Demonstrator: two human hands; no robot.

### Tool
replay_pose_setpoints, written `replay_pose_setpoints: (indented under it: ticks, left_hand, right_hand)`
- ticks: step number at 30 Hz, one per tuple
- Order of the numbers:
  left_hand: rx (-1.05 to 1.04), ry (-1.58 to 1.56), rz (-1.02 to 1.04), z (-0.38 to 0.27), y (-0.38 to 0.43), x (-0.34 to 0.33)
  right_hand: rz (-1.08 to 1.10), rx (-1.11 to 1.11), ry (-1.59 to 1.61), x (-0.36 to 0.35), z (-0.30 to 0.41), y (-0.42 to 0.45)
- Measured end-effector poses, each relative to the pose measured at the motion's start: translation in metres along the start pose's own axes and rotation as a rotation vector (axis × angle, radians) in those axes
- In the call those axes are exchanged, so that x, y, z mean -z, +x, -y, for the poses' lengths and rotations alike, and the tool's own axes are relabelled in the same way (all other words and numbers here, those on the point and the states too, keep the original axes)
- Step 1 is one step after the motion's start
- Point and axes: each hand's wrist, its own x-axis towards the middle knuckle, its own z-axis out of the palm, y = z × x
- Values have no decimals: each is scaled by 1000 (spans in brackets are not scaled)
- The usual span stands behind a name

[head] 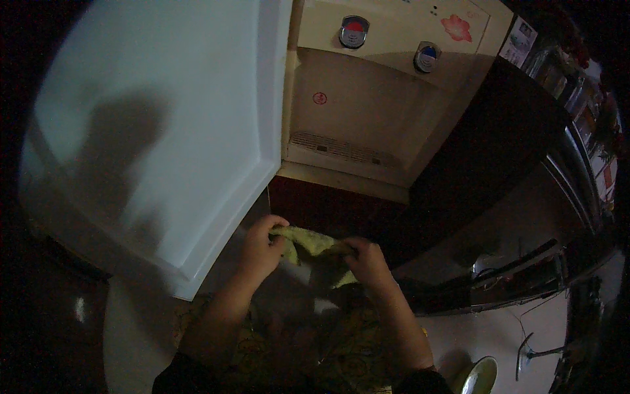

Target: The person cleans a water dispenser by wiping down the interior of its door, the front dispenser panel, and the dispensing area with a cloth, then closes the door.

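Observation:
A yellow-green cloth (315,241) is stretched between my two hands in front of my body. My left hand (262,248) pinches its left end between thumb and fingers, and a loose flap hangs beside the thumb. My right hand (365,258) grips the other end, with a corner of the cloth dangling below the fingers. Beyond my hands stands a cream water dispenser (369,93) with a red-marked tap (354,31) and a blue-marked tap (426,57). Its slotted drip tray (344,150) sits below the taps. Neither hand touches the dispenser.
Left of the dispenser, a large white panel (197,108), perhaps an appliance door, reaches close to my left forearm. A dark glossy cabinet (512,216) runs along the right. On the pale floor (536,330) at lower right stands a round, light-coloured vessel (481,377). The light is dim.

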Motion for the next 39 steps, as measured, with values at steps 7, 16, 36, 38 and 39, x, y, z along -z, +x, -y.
replay_pose_setpoints:
  ticks: [7,16,36,38,39]
  left_hand:
    - [-6,188,224,-11,-11,-4]
    - [-228,300,377,-6,-40,-42]
    - [-45,-82,195,-17,-5,-14]
    - [-82,-81,92,-20,-2,-12]
    - [-91,-94,92,-24,-1,-14]
  right_hand:
    - [-8,-284,-249,-3,7,2]
    - [-13,-314,606,-46,-22,9]
    - [152,-114,981,-17,20,-3]
    - [140,88,831,-23,17,-6]
    - [117,83,707,-29,14,-9]
